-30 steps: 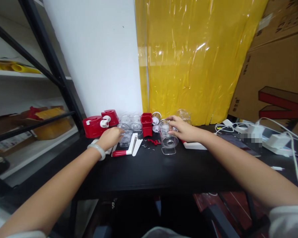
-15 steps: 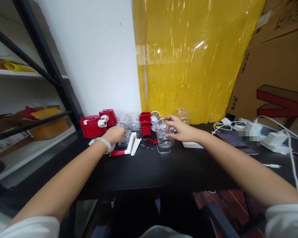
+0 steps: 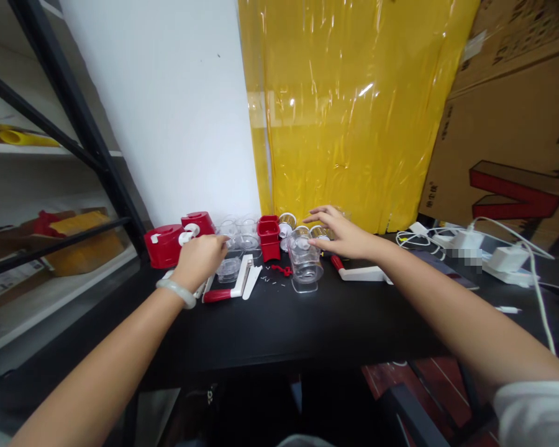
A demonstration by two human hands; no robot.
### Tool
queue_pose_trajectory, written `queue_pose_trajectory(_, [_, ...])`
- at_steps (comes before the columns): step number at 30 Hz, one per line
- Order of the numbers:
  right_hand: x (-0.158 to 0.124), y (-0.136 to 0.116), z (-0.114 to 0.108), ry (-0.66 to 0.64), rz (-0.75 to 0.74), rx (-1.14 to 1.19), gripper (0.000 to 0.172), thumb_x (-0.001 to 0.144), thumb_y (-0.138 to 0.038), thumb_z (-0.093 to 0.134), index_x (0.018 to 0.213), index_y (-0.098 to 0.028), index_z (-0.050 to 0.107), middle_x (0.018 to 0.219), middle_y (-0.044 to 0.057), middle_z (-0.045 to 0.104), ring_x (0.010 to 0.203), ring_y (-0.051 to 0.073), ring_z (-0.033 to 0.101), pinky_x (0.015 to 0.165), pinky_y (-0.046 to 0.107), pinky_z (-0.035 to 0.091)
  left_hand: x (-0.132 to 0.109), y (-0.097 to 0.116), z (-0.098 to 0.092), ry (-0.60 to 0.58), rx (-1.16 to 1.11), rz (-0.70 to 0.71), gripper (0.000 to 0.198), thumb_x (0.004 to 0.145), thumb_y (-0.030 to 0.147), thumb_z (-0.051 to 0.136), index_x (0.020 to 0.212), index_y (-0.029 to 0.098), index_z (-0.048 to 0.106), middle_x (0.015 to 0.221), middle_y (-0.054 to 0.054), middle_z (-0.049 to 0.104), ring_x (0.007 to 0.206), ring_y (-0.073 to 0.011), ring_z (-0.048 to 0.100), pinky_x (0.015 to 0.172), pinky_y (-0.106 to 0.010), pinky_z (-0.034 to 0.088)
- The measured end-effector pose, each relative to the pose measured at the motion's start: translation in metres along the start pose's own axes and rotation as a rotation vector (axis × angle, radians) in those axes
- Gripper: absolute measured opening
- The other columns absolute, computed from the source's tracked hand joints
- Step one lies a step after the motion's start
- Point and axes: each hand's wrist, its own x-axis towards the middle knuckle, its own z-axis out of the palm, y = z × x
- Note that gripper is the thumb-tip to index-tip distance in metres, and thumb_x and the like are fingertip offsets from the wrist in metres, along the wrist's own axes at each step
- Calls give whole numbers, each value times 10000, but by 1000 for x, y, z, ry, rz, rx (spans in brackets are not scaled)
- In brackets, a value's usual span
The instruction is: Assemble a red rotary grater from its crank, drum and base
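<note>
1. left hand (image 3: 199, 259) lay curled over the near clear cup (image 3: 228, 269), at the left end of the cluster of clear cups by the wall. the back of the hand hid the fingertips, so i could not tell whether they gripped the cup or only rested on it. pale bracelet (image 3: 177, 290) on that wrist.
2. right hand (image 3: 343, 237) hovered with fingers spread and released, holding nothing, just above and behind the clear housing (image 3: 304, 266). the housing stood upright on its foot on the black table (image 3: 307, 323), between the red hopper (image 3: 269, 237) and a white handle (image 3: 362, 272).
3. white crank (image 3: 233, 287) with a red grip lay just beside the left hand. a small red piece (image 3: 282, 270) and tiny loose bits were scattered between crank and housing.
4. risk, as judged: the housing looked tall on a narrow foot, and the right palm hung close to its rim. a sideways brush could tip it into the hopper or onto the loose bits. the left wrist sat near the crank, so a drag backward could sweep the crank and the bits toward the table edge.
5. against half a second before: the right hand had clasped the housing rim and was now off it and open. the red end of the white handle, then covered by the hand, now showed. the left hand stayed at the cups.
</note>
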Motion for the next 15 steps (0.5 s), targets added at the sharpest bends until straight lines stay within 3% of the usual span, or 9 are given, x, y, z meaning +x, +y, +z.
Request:
queue_pose_trajectory(4, [26, -11, -3, 119, -16, 112, 384, 902, -401, 595, 1264, -273, 579, 1340, 104, 513, 1319, 253, 472, 1070, 509, 442, 16, 14, -27, 95, -733, 102, 286, 843, 369, 605, 1019, 163, 696, 1030, -110, 754, 934, -241, 711, 871, -382, 556])
queue_pose_trajectory(8, [59, -25, -5, 150, -92, 289, 368, 953, -359, 520, 1306, -264, 570, 1350, 84, 584, 1246, 202, 551, 1024, 426, 490, 52, 52, -34, 210, -1315, 206, 296, 804, 393, 690, 966, 159, 607, 1003, -101, 750, 953, -207, 718, 873, -374, 580])
queue_pose_trajectory(11, [71, -30, -13, 209, -116, 354, 357, 969, -342, 488, 1304, -263, 582, 1323, 71, 626, 1145, 179, 618, 940, 384, 540, 78, 79, -31, 287, -1446, 237, 309, 780, 387, 717, 935, 162, 571, 998, -83, 744, 931, -198, 721, 820, -364, 600])
queue_pose_trajectory(15, [66, -20, -20, 274, -113, 182, 259, 899, -294, 608, 1142, -248, 685, 1156, 52, 714, 1051, 184, 663, 908, 375, 550, 92, 88, -27, 186, -1336, 312, 284, 766, 328, 729, 946, 126, 643, 997, -101, 748, 945, -204, 716, 888, -390, 579])
